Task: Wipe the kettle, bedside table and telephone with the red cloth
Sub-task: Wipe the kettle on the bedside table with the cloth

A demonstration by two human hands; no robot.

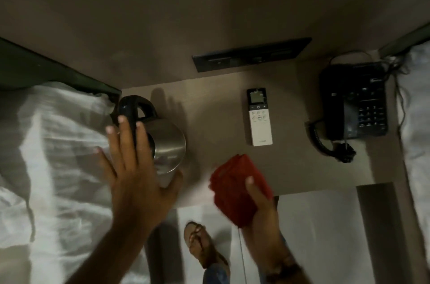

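Observation:
A steel kettle (168, 144) with a black handle stands at the left end of the brown bedside table (216, 121). My left hand (132, 167) hovers over its left side, fingers spread, thumb by the kettle's near wall; I cannot tell whether it touches. My right hand (260, 209) holds a folded red cloth (237, 188) above the table's front edge, right of the kettle. A black telephone (353, 107) with a coiled cord sits at the table's right end, apart from both hands.
A white remote control (259, 118) lies mid-table between kettle and telephone. A dark switch panel (251, 54) is on the wall behind. White bedding (51, 144) flanks the table on the left and another bed on the right (416, 109). My sandalled foot (200, 244) is below.

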